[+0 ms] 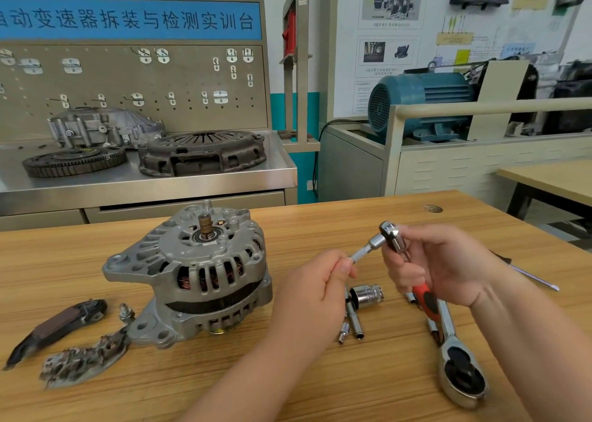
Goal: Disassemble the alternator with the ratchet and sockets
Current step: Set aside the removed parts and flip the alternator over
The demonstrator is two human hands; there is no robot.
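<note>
The silver alternator (pixel 198 274) stands on the wooden table (pixel 320 373), shaft end up, left of my hands. My right hand (pixel 442 268) grips a small ratchet (pixel 392 234) with a red-and-black handle, its chrome head raised. A knurled extension bar (pixel 363 252) sticks out of the head to the left. My left hand (pixel 320 280) pinches the bar's free end; whatever is on that end is hidden by the fingers. A large chrome socket (pixel 368 295) and several slim sockets (pixel 352 325) lie on the table below my hands.
A big ratchet (pixel 458 367) lies at the right front. A screwdriver shaft (pixel 535 279) pokes out behind my right wrist. Removed alternator parts, a black cover (pixel 57 325), a rectifier plate (pixel 83 357) and a bolt (pixel 125 312), lie at the left front. A steel bench with clutch parts stands behind.
</note>
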